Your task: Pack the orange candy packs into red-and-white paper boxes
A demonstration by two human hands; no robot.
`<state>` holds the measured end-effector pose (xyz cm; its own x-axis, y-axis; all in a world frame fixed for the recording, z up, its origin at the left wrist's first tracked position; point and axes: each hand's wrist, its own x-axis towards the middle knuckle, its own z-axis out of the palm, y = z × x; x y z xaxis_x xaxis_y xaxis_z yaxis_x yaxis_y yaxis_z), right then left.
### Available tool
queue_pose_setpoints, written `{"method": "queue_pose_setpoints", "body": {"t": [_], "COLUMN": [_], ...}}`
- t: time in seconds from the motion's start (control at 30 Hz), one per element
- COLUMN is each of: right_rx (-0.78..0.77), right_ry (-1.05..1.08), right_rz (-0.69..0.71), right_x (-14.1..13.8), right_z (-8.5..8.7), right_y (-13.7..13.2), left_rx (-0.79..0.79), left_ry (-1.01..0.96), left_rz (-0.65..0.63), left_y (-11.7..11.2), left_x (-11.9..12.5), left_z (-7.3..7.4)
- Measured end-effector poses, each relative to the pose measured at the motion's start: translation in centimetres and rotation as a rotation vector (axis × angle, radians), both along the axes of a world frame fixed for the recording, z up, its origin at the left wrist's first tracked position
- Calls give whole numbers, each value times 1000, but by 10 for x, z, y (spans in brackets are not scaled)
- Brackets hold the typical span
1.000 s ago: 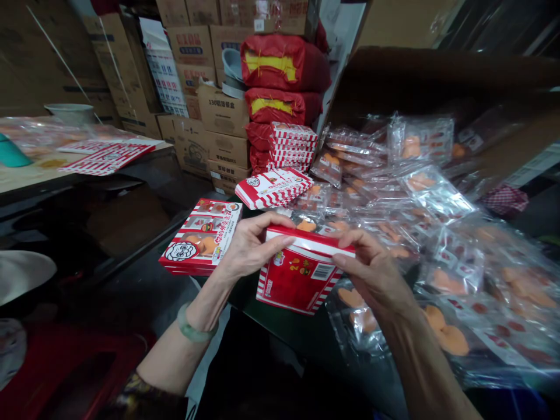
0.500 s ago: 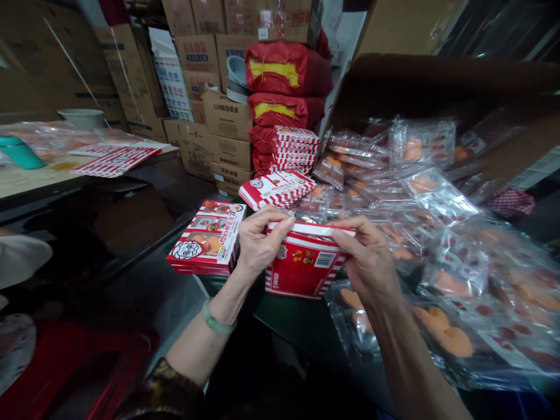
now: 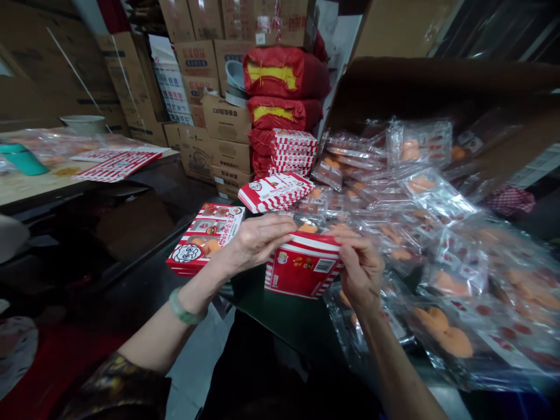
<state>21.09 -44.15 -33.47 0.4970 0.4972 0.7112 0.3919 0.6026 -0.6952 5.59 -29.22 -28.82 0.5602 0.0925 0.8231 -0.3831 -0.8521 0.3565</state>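
Two hands work at one red-and-white striped carton (image 3: 301,267), which stands on a dark green worktop (image 3: 280,309) with its long axis running across the person's front, its upper rim dipping slightly to the right. The right hand (image 3: 359,265) is the nearer of the two: its fingers (image 3: 347,240) curl over the rim's right end, holding it in a narrow pinch. The left hand (image 3: 258,240) comes in from the left, its fingers (image 3: 284,224) stretched flat and close together above the rim's left end; whether they touch the card, I can't tell from here. A jade bangle (image 3: 184,309) sits on that wrist. Just left of the carton lies a flat printed box (image 3: 205,239) with a cartoon face on it. Just beyond the carton is a folded striped sleeve (image 3: 275,192), then a stack of striped sleeves (image 3: 293,153). To its right spread clear plastic packs (image 3: 441,262) of orange pieces. Farther behind it rise red sacks (image 3: 280,87) against cardboard cartons (image 3: 225,119).
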Motion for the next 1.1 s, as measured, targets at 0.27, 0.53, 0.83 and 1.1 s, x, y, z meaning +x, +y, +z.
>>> {"method": "queue_pose_setpoints", "body": {"t": [0.27,0.53,0.83,1.1], "right_rx": [131,111,133,128], "right_ry": [-15,-39,-22,-111], "right_rz": [-182,-279,-214,-273], "right_x": [-12,-10,-14,-14], "right_z": [-12,-15,-14,-9], "right_y": [9,12,10,22], "left_rx": [231,-355,218,-176], "left_ry": [215,433,58,-268], "left_rz": [79,-93,-1,66], "left_y": [-6,4,-6,-17], "left_x": [-21,-7,-17,12], "left_z": [14,28,0,-39]}}
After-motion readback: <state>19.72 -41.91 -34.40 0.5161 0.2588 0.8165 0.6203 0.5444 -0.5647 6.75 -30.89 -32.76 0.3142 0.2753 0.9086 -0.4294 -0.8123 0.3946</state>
